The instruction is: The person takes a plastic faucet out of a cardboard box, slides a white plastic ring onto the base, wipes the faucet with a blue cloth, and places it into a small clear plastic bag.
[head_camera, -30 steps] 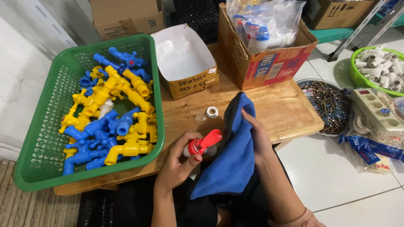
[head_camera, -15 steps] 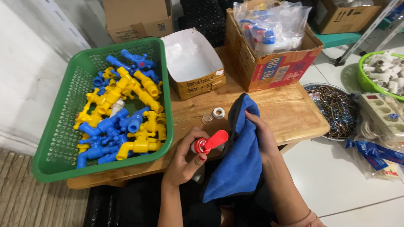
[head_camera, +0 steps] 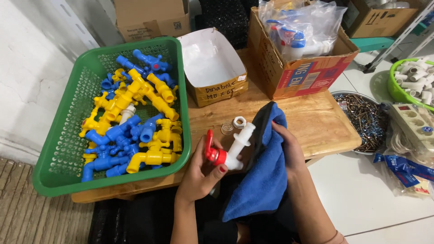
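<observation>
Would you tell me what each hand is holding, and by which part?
Left hand grips the white tap near its red handle; right hand holds the blue cloth by its upper edge.

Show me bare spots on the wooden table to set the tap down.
Bare wood lies between the printed carton and the blue cloth; a narrower strip runs below the open white-lined box. The green basket is packed with taps.

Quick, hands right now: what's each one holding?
Left hand: closed in a grip on the white tap with red handle.
Right hand: closed, holding the blue cloth.
</observation>
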